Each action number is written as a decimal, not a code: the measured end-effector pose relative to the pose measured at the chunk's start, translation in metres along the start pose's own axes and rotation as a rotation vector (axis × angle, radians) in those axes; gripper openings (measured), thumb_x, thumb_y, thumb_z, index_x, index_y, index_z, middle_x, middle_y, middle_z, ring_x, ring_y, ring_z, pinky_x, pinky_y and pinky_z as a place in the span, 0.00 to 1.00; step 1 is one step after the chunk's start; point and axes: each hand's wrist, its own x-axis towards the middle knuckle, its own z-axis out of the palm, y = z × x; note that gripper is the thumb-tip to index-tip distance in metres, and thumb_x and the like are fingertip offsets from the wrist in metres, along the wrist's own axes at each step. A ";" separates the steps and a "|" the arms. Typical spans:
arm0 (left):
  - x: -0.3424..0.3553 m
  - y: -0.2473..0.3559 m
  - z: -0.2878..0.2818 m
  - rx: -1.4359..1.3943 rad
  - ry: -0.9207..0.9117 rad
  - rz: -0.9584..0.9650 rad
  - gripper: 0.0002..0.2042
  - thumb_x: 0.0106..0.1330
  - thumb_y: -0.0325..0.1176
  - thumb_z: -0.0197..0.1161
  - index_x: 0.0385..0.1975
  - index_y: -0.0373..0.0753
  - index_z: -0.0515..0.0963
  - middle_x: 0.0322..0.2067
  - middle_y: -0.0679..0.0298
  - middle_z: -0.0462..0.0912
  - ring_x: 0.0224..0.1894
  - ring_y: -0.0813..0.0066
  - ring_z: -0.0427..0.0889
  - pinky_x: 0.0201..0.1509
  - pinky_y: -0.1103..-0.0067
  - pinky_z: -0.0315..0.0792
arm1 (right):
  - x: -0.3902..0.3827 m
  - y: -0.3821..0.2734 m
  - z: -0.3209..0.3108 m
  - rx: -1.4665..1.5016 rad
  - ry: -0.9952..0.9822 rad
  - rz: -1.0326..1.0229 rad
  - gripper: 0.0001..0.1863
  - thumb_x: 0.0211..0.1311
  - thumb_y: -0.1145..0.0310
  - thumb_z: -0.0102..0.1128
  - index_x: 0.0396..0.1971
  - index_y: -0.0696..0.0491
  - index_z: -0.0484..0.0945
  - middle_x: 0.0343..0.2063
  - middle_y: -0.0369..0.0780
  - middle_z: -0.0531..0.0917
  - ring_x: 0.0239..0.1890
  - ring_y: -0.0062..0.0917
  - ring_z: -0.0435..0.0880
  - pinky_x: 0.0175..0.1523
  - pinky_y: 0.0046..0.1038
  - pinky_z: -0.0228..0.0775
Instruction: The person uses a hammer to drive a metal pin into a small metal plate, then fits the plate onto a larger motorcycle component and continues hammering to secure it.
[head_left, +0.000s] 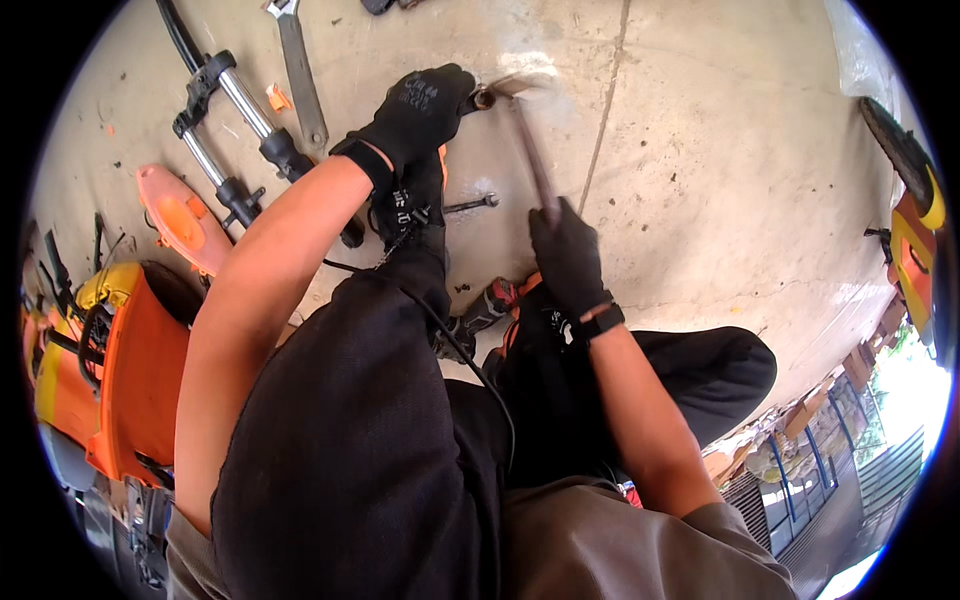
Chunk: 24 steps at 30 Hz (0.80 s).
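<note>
My left hand (415, 110), in a black glove, is closed on a small metal piece with a round end (484, 98) on the concrete floor. My right hand (565, 260), gloved the same way, grips a hammer (533, 150) by its handle. The hammer's head is motion-blurred at the round metal end; I cannot tell whether they touch. A small open-ended wrench (470, 202) lies below, between my hands. A red and black power tool (492, 302) lies by my shoe, partly hidden behind my leg.
A pair of fork tubes (247, 107), a large adjustable wrench (300, 70) and a pink-orange plastic part (182, 218) lie at upper left. Orange bodywork (140, 380) stands at left, a yellow-orange wheeled object (917, 240) at far right. Blue railings (818, 455) show at lower right.
</note>
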 end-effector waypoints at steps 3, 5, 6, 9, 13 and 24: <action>0.006 -0.012 -0.001 -0.023 0.083 0.064 0.03 0.59 0.26 0.58 0.31 0.37 0.75 0.31 0.52 0.78 0.35 0.45 0.79 0.38 0.60 0.73 | 0.007 -0.018 -0.014 -0.023 0.009 -0.081 0.14 0.68 0.62 0.61 0.30 0.58 0.73 0.16 0.47 0.78 0.18 0.37 0.80 0.26 0.38 0.68; -0.003 -0.006 0.005 -0.028 0.090 0.087 0.02 0.59 0.26 0.58 0.31 0.38 0.74 0.31 0.52 0.78 0.35 0.46 0.79 0.38 0.60 0.73 | -0.014 -0.025 -0.016 0.034 0.094 -0.045 0.14 0.68 0.62 0.61 0.30 0.58 0.73 0.16 0.47 0.78 0.18 0.38 0.79 0.26 0.38 0.68; -0.002 0.003 -0.003 -0.027 0.044 0.036 0.02 0.59 0.26 0.57 0.30 0.38 0.74 0.31 0.52 0.77 0.35 0.46 0.79 0.38 0.60 0.73 | -0.017 -0.024 -0.016 0.006 0.163 -0.139 0.14 0.68 0.62 0.60 0.29 0.58 0.72 0.16 0.49 0.78 0.19 0.42 0.80 0.26 0.39 0.69; 0.002 0.005 -0.004 0.020 -0.067 -0.014 0.07 0.59 0.26 0.57 0.37 0.39 0.78 0.37 0.53 0.82 0.42 0.48 0.82 0.45 0.60 0.76 | -0.006 0.011 0.002 -0.147 0.158 -0.136 0.14 0.68 0.63 0.61 0.29 0.57 0.73 0.17 0.50 0.78 0.20 0.46 0.81 0.26 0.42 0.70; 0.001 -0.005 -0.002 -0.005 -0.021 0.006 0.08 0.59 0.26 0.57 0.37 0.38 0.79 0.37 0.52 0.82 0.41 0.47 0.82 0.45 0.59 0.76 | -0.009 0.010 -0.006 -0.174 0.022 -0.138 0.13 0.68 0.62 0.61 0.30 0.56 0.74 0.18 0.51 0.79 0.22 0.48 0.82 0.28 0.43 0.71; 0.005 -0.004 0.000 -0.021 0.014 0.015 0.08 0.58 0.26 0.57 0.36 0.39 0.80 0.37 0.53 0.82 0.42 0.47 0.83 0.46 0.59 0.77 | 0.001 0.009 -0.002 -0.102 0.073 -0.086 0.13 0.68 0.63 0.62 0.29 0.56 0.72 0.18 0.52 0.78 0.24 0.52 0.80 0.29 0.45 0.71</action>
